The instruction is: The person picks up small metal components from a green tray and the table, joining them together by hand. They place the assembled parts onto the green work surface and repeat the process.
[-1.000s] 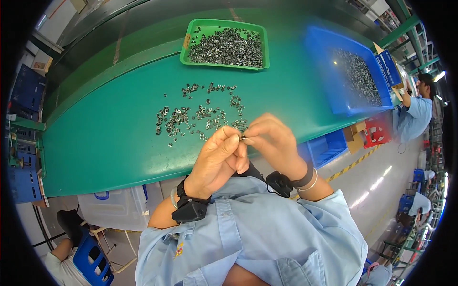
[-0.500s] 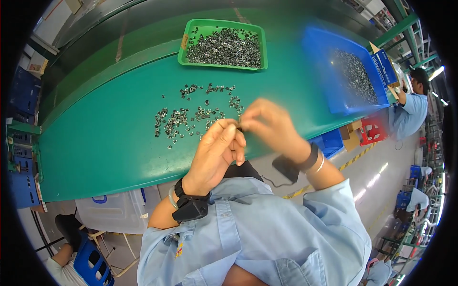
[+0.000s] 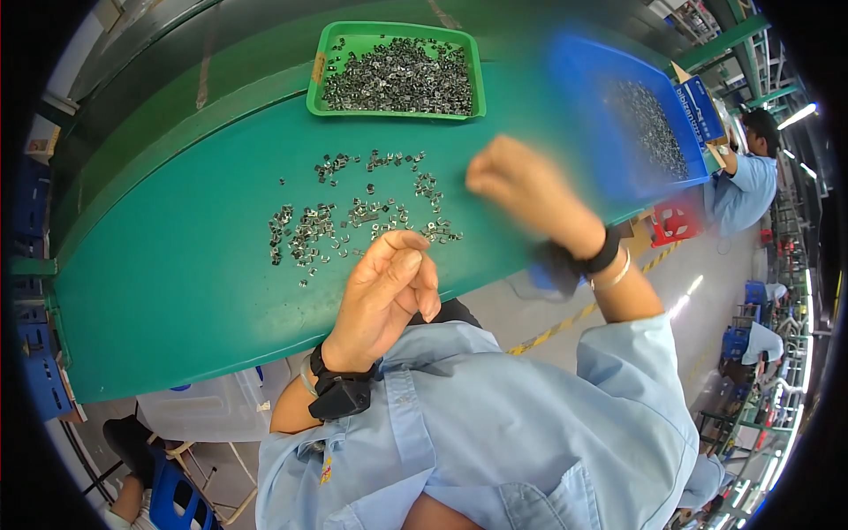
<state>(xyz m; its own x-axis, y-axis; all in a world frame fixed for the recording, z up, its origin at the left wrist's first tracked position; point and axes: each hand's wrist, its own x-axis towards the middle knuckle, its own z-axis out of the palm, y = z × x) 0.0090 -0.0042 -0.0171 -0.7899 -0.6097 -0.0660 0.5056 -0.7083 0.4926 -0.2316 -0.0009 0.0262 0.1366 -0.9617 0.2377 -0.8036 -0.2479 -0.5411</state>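
Observation:
My left hand [image 3: 386,287] is held over the near edge of the green table, thumb and fingertips pressed together. Whatever it pinches, if anything, is too small to make out. Just beyond its fingertips lie small black-and-silver parts [image 3: 311,225], scattered loosely in patches on the tabletop. My right hand [image 3: 521,181] is apart from it, raised over the table between the loose parts and the blue bin [image 3: 579,97]. Its fingers look curled but motion smears them, so what they hold does not show. Many similar small parts [image 3: 649,128] lie in the bin, blurred in view.
A green tray [image 3: 315,97] heaped with small parts stands at the far side of the green table [image 3: 177,291]. Beyond the bin is a blue carton [image 3: 700,108]; another person [image 3: 751,172] works there. A clear plastic box [image 3: 208,408] is below the near edge.
My hands were together at the fingertips; now the right has moved off to the right and away from me. My left hand stays pinched near the table edge.

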